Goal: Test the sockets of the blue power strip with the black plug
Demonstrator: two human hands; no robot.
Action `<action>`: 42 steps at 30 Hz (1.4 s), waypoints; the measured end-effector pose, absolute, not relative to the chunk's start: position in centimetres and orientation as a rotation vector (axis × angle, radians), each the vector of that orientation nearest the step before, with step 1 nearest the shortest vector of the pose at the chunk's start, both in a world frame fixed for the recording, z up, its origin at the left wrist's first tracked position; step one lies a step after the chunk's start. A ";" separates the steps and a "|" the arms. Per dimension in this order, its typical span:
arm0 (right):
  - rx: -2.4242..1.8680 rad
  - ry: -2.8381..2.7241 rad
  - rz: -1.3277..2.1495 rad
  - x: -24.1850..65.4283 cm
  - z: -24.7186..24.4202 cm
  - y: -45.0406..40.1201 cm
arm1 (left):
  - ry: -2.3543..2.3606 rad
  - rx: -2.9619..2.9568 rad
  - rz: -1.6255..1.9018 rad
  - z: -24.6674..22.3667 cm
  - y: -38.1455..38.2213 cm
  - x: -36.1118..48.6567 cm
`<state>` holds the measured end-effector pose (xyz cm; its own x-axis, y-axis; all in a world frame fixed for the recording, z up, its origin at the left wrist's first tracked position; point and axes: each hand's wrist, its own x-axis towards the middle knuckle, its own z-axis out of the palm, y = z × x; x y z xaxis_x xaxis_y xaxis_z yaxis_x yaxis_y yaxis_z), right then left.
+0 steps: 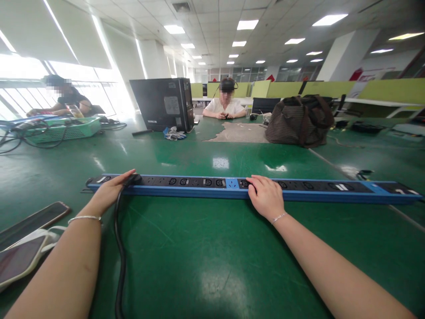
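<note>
A long blue power strip (195, 191) with a row of black sockets lies across the green table in front of me. My left hand (111, 190) is at its left part, its fingers closed around a black plug (134, 179) seated at the sockets; some fingertips are hidden. From this plug a thick black cable (120, 248) runs down toward me. Right of the strip's middle, my right hand (266, 195) grips the strip, thumb on the near side and fingers bent over the top.
Two phones (36, 221) lie at the left edge. Farther back are a green basket (63, 130) with cables, a black computer case (162, 104), gloves (174, 134) and a brown bag (295, 122). One person (224, 106) sits opposite, another (68, 99) at far left.
</note>
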<state>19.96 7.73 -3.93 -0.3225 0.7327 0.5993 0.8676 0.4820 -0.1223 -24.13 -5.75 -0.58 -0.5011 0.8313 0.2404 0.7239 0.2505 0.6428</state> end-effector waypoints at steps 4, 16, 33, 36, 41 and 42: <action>-1.309 -2.135 -0.310 20.0 -4.0 7.7 | 2.444 1.436 0.968 1.0 -5.0 -23.4; -1.301 -2.120 -0.301 19.9 -3.9 7.7 | 2.953 1.328 0.259 2.6 -4.0 -20.2; -1.294 -2.118 -0.321 20.0 -3.9 7.7 | 2.971 1.147 0.265 2.1 -4.0 -19.2; -1.302 -2.130 -0.322 20.0 -3.9 7.7 | 2.970 1.157 0.213 1.9 -3.7 -18.8; -1.309 -2.127 -0.329 19.9 -4.0 7.8 | 2.997 1.066 0.350 3.9 -4.2 -18.7; -1.308 -2.125 -0.330 19.9 -4.0 7.8 | 3.055 0.985 0.451 4.8 -4.6 -18.8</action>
